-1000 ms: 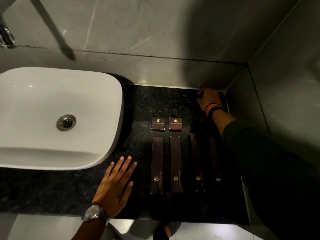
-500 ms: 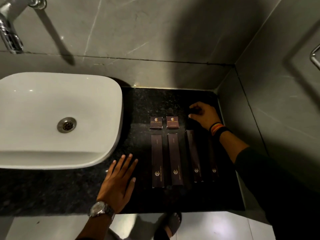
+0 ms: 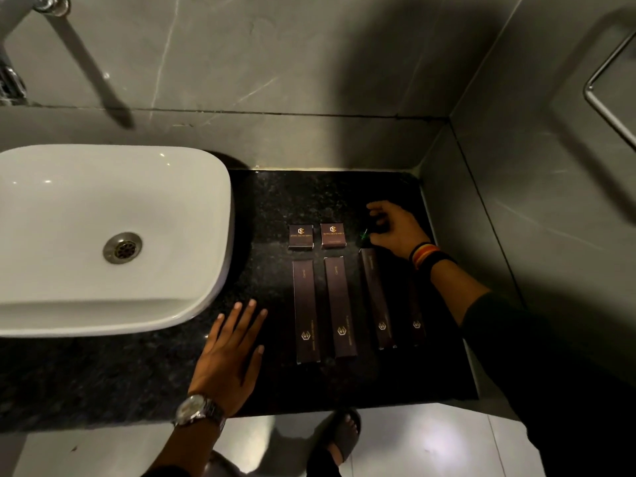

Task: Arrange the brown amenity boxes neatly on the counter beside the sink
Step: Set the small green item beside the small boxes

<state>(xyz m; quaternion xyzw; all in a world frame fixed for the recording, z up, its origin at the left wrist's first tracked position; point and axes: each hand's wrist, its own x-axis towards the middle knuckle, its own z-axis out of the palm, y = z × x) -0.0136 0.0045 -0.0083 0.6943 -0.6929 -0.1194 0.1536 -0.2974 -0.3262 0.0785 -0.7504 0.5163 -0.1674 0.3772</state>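
Two small square brown boxes point(image 3: 300, 236) point(image 3: 332, 235) lie side by side on the black granite counter point(image 3: 275, 383). Below them several long brown boxes lie in a row, parallel, logos toward me: point(image 3: 305, 311), point(image 3: 340, 308), point(image 3: 377, 297), and a dim one point(image 3: 415, 318) in the shadow of my right arm. My right hand point(image 3: 399, 232) is curled over a small dark item with a green tip just right of the small boxes, above the third long box. My left hand point(image 3: 229, 352) rests flat on the counter, fingers spread, left of the long boxes.
A white basin point(image 3: 103, 235) with a metal drain fills the left side, with a chrome tap point(image 3: 13, 63) above it. Grey tiled walls close the back and right; a metal rail point(image 3: 605, 84) hangs on the right wall. My sandalled foot point(image 3: 340, 438) shows below the counter edge.
My right hand has come from the far right corner of the counter toward me and left, stopping beside the small boxes. The left hand and the boxes have stayed put.
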